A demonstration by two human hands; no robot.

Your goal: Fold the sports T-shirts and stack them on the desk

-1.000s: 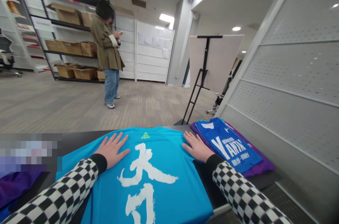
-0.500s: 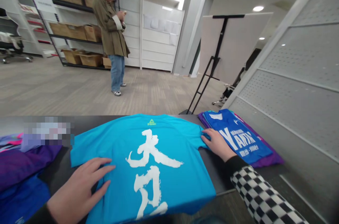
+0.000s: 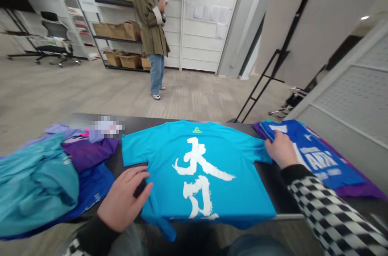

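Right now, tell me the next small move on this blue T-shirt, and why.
Probably lift the near hem of the T-shirt back onto the black table with the left hand: that hem droops over the table's edge beside it, while the right hand rests on the opposite sleeve.

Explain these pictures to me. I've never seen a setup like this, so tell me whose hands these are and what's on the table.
These come from one camera worn on a person's head, looking forward and down, so the hands are that person's own. The left hand is at the near edge of a bright blue T-shirt spread on a black table. The right hand is at the shirt's sleeve, beside a folded blue jersey on purple cloth. Neither clearly grips anything. A pile of teal and purple garments lies leftward. Beyond, another person stands.
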